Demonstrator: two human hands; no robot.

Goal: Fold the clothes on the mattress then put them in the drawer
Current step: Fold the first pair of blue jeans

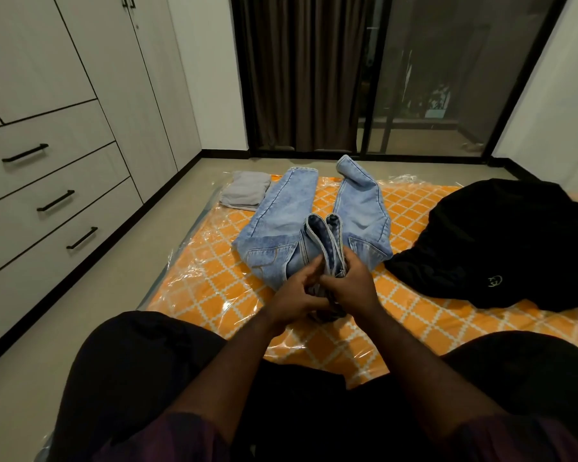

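A white built-in wardrobe (80, 78) is lining the left side, a pale floor (181, 211) is stretching toward dark curtains (297, 71) hanging beside a black-framed glass sliding door (447, 78); dim light is filling the room.

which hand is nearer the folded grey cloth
Left. The left hand grips the jeans, toward the camera and right of the folded grey cloth; the right hand grips beside it, farther right.

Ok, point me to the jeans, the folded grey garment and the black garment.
jeans (279, 205): head view, leg beside the grey garment.
folded grey garment (246, 191): head view, its top surface.
black garment (501, 235): head view, middle of the heap.
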